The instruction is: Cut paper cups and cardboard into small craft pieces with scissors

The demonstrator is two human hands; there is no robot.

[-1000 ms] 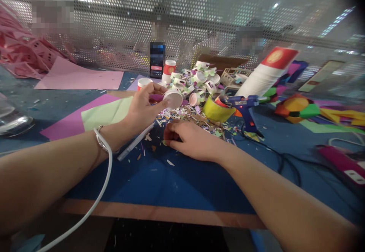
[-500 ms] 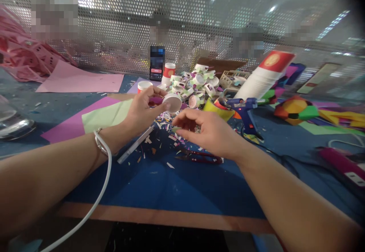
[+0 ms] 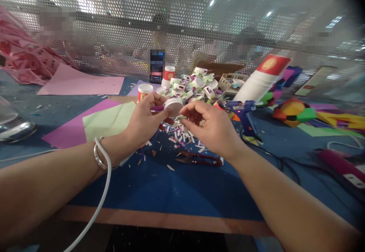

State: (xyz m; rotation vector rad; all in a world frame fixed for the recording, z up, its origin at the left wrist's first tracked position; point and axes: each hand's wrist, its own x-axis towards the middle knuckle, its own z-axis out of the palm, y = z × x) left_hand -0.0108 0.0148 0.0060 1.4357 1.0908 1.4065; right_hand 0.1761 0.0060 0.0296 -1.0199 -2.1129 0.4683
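My left hand (image 3: pixel 142 122) pinches the round white bottom of a cut-down paper cup (image 3: pixel 172 106) between thumb and fingers, its flat side tilted toward me. Close on its right, my right hand (image 3: pixel 212 126) has a small scrap of light green paper (image 3: pixel 181 118) between thumb and forefinger. The scrap is near the cup bottom's edge; whether they touch I cannot tell. Beneath the hands lie many paper scraps (image 3: pixel 182 134) and thread snips with dark red handles (image 3: pixel 201 160). Behind the hands is a heap of similar cup bottoms with green and purple paper strips (image 3: pixel 199 82).
A blue glue gun (image 3: pixel 243 111) stands right of my right hand, its cord trailing right. Beyond it leans a stack of paper cups (image 3: pixel 253 84). Green paper (image 3: pixel 110 119) and purple paper (image 3: pixel 64 132) lie left. A phone (image 3: pixel 157 63) stands at the back. A white cable (image 3: pixel 107 183) crosses my left wrist.
My right hand has moved slightly up toward the cup bottom, bringing the green scrap closer to it. My left hand keeps its hold, and the cup bottom has shifted a little right and down.
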